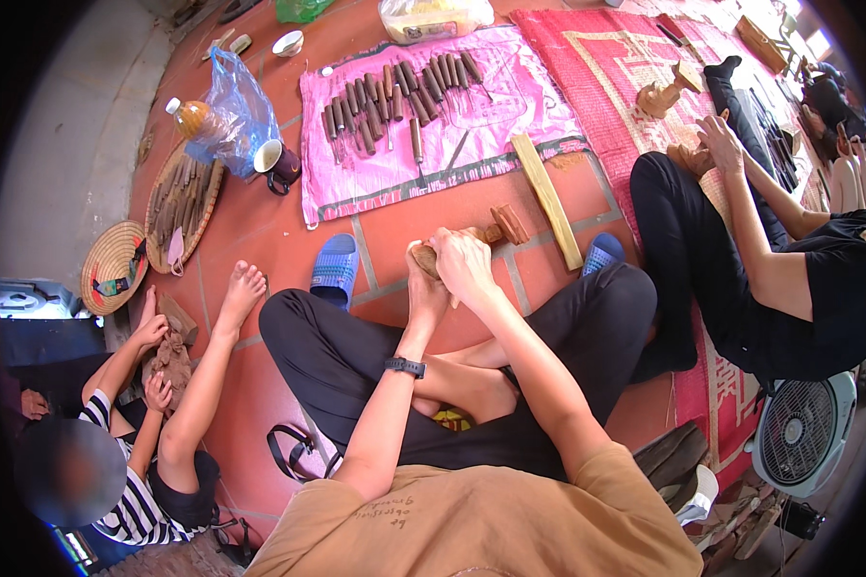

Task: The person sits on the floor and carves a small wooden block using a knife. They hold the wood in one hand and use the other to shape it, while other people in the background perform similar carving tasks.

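A brown carved wooden piece (508, 224) is held out in front of my crossed legs, its flared, stepped end pointing to the right. My left hand (427, 285) is closed around its near left end, with a dark watch on that wrist. Above and across it, my right hand (463, 260) has its fingers curled down on the wood. The right hand covers the middle of the piece, so anything small under those fingers is hidden. A pale wooden strip (548, 204) lies on the tiles to the right.
Several wooden-handled carving tools (399, 96) lie on a pink sheet (510, 106) ahead. At left are a woven basket (154, 207), a dark mug (281, 175) and a bottle (191, 117). People sit at both sides; another wooden carving (659, 99) stands on the red mat (587, 58).
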`<state>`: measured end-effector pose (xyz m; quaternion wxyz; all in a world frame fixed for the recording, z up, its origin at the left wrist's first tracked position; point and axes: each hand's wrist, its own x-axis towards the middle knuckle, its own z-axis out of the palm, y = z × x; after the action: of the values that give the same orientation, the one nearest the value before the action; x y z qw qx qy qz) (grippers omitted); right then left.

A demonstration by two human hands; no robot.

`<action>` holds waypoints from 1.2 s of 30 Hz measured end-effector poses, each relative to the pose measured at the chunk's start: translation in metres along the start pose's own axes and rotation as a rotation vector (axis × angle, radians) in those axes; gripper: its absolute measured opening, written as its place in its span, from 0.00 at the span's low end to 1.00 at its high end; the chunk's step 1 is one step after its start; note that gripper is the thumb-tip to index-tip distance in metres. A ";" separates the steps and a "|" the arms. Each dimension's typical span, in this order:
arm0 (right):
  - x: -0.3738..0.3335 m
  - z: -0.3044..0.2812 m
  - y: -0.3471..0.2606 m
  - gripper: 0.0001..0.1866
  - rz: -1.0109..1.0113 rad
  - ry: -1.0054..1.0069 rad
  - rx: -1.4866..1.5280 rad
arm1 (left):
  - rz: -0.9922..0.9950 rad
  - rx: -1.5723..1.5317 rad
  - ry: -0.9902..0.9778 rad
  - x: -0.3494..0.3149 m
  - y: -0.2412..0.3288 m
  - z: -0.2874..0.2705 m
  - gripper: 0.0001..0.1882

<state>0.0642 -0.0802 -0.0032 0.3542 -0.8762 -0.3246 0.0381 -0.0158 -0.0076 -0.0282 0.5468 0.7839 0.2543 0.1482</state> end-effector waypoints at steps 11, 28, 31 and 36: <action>-0.013 -0.009 -0.010 0.10 -0.024 0.138 0.047 | 0.027 -0.013 -0.011 0.002 0.005 0.000 0.34; 0.002 -0.014 0.009 0.12 0.132 -0.033 0.216 | -0.064 0.100 0.007 0.003 0.008 0.002 0.37; -0.007 -0.023 -0.001 0.13 0.151 -0.022 0.262 | -0.022 0.075 0.026 0.004 0.008 0.001 0.38; 0.003 -0.015 0.015 0.14 0.160 -0.086 0.182 | -0.069 0.006 -0.026 0.004 0.015 0.002 0.39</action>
<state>0.0794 -0.0955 -0.0010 0.4139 -0.8611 -0.2638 0.1330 -0.0075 -0.0112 -0.0147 0.5524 0.7782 0.2744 0.1181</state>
